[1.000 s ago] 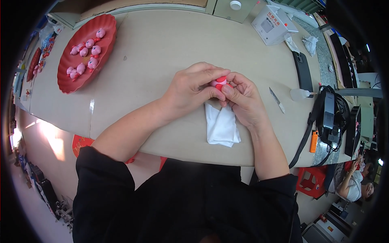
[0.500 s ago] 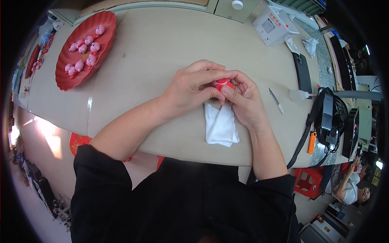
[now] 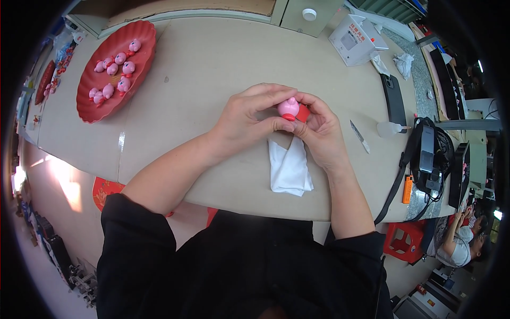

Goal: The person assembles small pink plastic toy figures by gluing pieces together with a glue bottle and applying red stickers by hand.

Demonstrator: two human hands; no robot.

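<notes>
Between my two hands, above the table, is a round pink figurine (image 3: 287,108) with red feet. My left hand (image 3: 249,112) grips it from the left, thumb below and fingers above. From the other side my right hand (image 3: 321,125) closes on it, its thumb near the left thumb. A small red piece (image 3: 303,112) shows beside the figurine, inside the right fingers; whether it is joined to the figurine I cannot tell. Just below the hands a folded white cloth (image 3: 290,170) lies on the table, its upper end by my right wrist.
A red scalloped tray (image 3: 89,110) with several pink figurines stands far left on the table (image 3: 212,53). To the right lie a craft knife (image 3: 359,136), a small white bottle (image 3: 389,129), a dark phone (image 3: 393,103), a black bag (image 3: 427,149) and an orange lighter-like object (image 3: 407,189). A white box (image 3: 355,41) stands far right.
The figurine has been turned in my hands: its pink round body now faces up, where mostly red parts showed before. My hands stay in nearly the same place.
</notes>
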